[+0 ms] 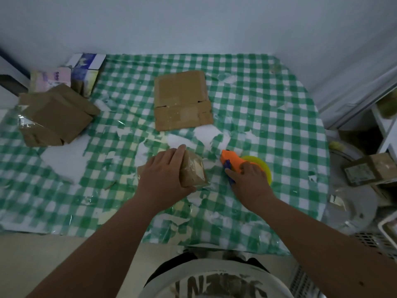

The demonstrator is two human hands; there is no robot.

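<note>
A small brown taped cardboard parcel (193, 171) lies on the green-and-white checked tablecloth (268, 117) near the front middle. My left hand (163, 177) lies over its left side, fingers wrapped on its top and edge. To its right, my right hand (249, 181) grips an orange tool with a blue part (231, 161), its tip pointing toward the parcel. A yellow-green round disc (263, 166) sits partly under that hand.
A flattened cardboard box (182, 100) lies at the centre back. A bigger brown box (55, 115) stands at the left, with tissue packs (86, 67) behind it. White scraps litter the cloth. More boxes and a white shelf (369, 171) crowd the right side.
</note>
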